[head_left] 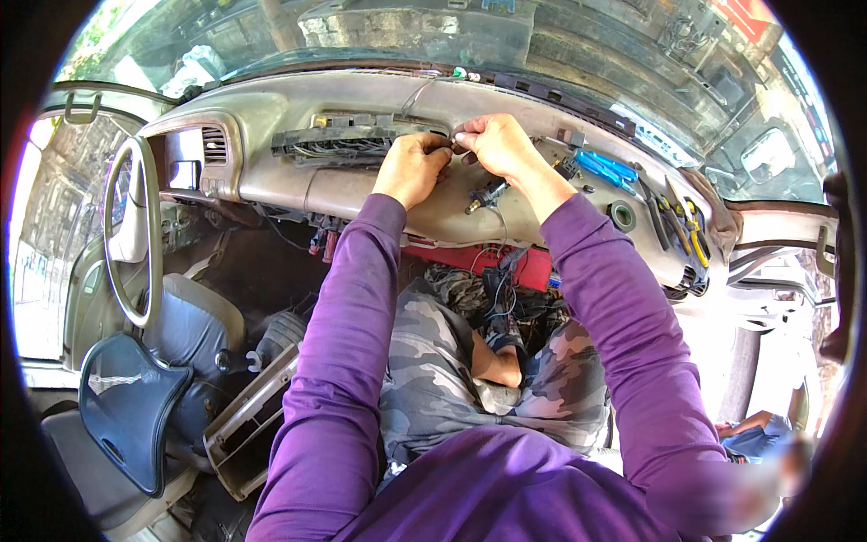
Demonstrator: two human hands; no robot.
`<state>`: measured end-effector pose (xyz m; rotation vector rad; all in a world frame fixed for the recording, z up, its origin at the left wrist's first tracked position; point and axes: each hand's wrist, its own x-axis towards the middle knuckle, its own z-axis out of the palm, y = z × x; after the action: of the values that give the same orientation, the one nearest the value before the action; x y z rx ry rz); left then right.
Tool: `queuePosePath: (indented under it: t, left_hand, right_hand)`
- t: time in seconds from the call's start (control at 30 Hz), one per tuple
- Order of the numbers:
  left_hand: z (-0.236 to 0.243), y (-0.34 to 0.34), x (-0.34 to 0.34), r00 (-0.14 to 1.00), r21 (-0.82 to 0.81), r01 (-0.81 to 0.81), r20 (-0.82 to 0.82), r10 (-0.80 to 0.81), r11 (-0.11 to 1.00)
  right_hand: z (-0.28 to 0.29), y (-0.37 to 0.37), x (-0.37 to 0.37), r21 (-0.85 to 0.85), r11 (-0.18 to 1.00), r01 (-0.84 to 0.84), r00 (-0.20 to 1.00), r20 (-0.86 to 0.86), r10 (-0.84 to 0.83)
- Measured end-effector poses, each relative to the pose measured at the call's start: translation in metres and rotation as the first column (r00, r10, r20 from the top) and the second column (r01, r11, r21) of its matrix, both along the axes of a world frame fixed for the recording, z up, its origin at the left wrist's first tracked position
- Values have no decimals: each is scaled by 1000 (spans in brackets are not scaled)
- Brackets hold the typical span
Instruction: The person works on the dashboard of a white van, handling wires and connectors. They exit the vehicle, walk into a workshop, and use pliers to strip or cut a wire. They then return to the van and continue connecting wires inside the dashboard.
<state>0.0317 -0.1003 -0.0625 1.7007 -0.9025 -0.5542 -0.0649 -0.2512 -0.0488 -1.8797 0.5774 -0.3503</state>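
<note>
Over the top of the dashboard (262, 104), both of my hands are closed and meet fingertip to fingertip. My left hand (412, 170) pinches at a small dark piece, and my right hand (502, 146) pinches at the same spot from the other side. The fingers cover most of that piece, so its kind cannot be made out. Beside my left hand lies a long black wiring housing (334, 143) with many wires along it. Just below my right hand, a dark connector-like part (488, 195) with a thin wire rests on the dash.
Blue-handled pliers (607, 169), a roll of dark tape (621, 215) and yellow-handled pliers (695, 237) lie on the dash at right. A steering wheel (122, 230) stands at left. Loose wires (506, 280) hang over a red cloth-like thing below. A person's arm (754, 423) shows lower right.
</note>
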Motion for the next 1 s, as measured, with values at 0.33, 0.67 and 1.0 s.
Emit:
queuePosePath:
  t: [0.33, 0.67, 1.0]
  left_hand:
    - [-2, -1, 0, 1000, -3, -13, -6, 13, 1000]
    - [-17, -10, 6, 1000, -70, 9, -7, -10, 998]
    - [-19, -7, 12, 991, 8, -2, -132, 3, 1000]
  right_hand:
    - [2, 0, -2, -11, 1000, -21, 999, -42, 20]
    - [11, -69, -177, -612, 650, 449, 892, 351, -286]
    - [0, -101, -340, -857, 428, 287, 683, -130, -718]
